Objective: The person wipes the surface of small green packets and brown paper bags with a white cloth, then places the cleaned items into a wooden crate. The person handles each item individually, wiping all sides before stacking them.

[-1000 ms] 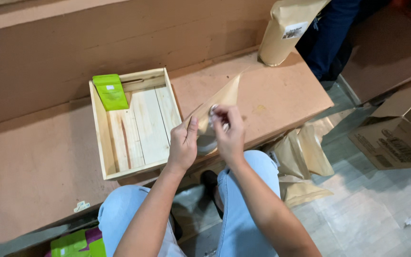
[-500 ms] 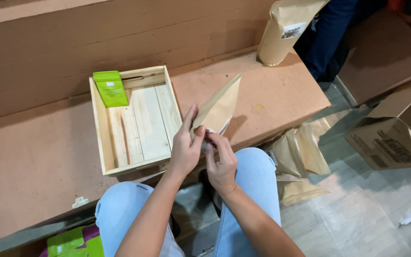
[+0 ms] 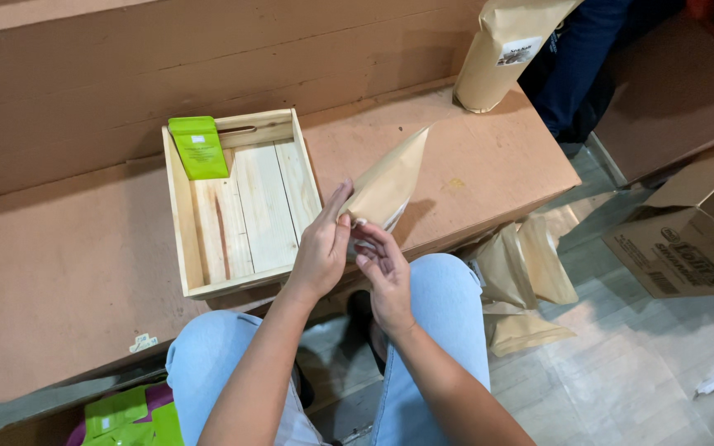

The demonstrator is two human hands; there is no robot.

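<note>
Kraft paper pouch (image 3: 388, 183) | tan, flat, tilted | left hand (image 3: 321, 248), right hand (image 3: 383, 271) fingers pinching its lower end

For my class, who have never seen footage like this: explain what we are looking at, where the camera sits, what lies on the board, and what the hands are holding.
There is no machine here. A person is seated, and a camera worn on their head looks down at their own two bare hands and their knees in blue jeans.

In front of them lies a brown board used as a work surface. On it rests a shallow wooden crate with a slatted bottom; a green pouch leans in its far left corner. A tall brown paper bag stands at the board's far right edge.

The left hand and right hand together hold a flat brown paper pouch, pinching its lower end. More paper pouches lie on the floor, beside a cardboard box.
</note>
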